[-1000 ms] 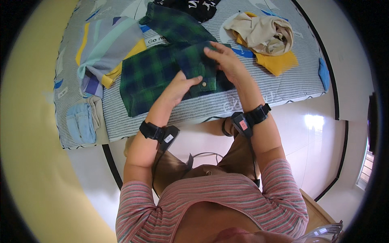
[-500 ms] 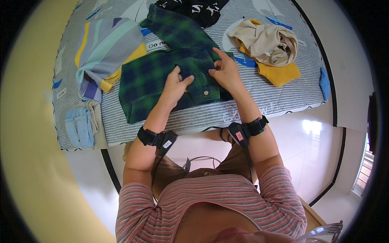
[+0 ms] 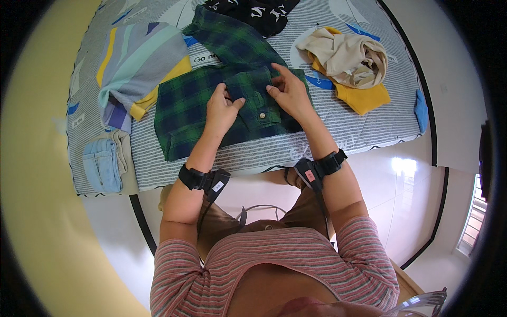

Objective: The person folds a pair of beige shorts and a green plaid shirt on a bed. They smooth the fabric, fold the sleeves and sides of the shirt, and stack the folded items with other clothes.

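Far left on the bed, near its front edge, lay folded jeans, light blue, w/ a beige piece just beside them. Above those sat a striped top, grey, mint & yellow bands, touching the plaid shirt at its left edge. Plaid shirt, dark green & blue, was spread mid-bed close to the front edge, one sleeve running up toward the black garment at the top. Left hand rested on the shirt, fingers curled & pinching a fold of cloth by the cuff, thumb pointing right. Between the hands a doubled-over cuff w/ a pale button showed. Right hand lay just right of it, fingers mostly flat & spread on the fabric, fingertips pressing the fold down; not closed round anything, thumb near the cuff. Both wrists wore a black strap, each w/ a small box. Further right, apart from the shirt, a beige garment sat crumpled on top of a yellow one. At the far right bed edge a blue patch showed; cannot tell if it's cloth or print. Bed cover was grey striped w/ blue marks. Person's striped tee filled the lower frame
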A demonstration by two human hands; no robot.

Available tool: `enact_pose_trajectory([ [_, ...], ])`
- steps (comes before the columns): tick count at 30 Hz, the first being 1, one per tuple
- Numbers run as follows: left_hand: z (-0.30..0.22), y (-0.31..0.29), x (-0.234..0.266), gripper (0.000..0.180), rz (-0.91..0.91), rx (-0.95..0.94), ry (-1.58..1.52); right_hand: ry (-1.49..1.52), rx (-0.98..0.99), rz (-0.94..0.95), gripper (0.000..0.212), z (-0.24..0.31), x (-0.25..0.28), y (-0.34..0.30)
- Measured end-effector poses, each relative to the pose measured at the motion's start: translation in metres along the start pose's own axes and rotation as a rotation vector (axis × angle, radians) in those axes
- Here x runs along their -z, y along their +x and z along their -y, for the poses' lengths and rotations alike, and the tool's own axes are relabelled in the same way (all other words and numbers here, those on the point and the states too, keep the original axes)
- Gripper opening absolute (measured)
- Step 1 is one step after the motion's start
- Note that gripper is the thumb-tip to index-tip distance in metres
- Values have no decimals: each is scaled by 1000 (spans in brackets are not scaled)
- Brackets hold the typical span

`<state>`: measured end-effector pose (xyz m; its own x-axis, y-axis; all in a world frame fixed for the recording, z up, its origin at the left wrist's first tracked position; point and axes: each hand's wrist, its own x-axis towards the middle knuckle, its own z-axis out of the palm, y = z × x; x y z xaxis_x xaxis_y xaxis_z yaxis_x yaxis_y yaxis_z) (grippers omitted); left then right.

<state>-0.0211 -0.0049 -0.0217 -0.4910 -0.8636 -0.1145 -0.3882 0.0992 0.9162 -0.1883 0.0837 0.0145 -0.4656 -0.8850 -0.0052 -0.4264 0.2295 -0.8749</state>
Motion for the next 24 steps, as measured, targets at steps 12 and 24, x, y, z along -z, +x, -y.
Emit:
enact_pose_trajectory([
  [12, -16, -1, 12, 45, 183, 100, -321, 36, 106, -114, 49, 23, -7, 0],
  [24, -7, -6, 3, 76, 89, -8, 33, -128, 71, -91, 56, 4, -5, 5],
])
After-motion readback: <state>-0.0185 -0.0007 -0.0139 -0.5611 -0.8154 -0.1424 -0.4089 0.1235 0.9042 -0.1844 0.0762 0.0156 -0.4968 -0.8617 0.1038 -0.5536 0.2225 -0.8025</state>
